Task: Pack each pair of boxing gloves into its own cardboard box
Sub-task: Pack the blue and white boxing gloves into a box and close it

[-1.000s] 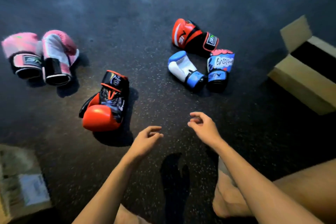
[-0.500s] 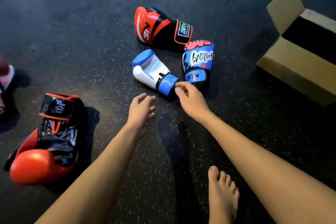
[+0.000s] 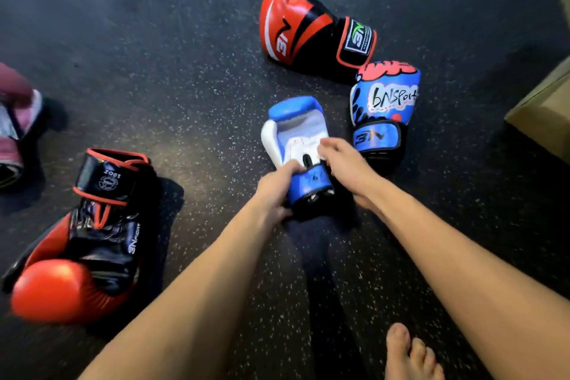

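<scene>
Dim overhead light, dark corners, shadows beneath things, wide-angle bending, blurred left edge.

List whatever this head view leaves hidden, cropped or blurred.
All in the head view:
- Brown cardboard box: cut by the right edge, inside unseen.
- Pink boxing gloves: cropped by the left edge, blurred.
- Blue and white boxing glove: cuff partly covered by the left hand and right hand gripping it.
- Red and black boxing glove, lower left: padded end blurred.

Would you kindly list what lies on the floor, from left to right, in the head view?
pink glove → black-red glove → white-palmed glove → bnsport glove → box
</scene>
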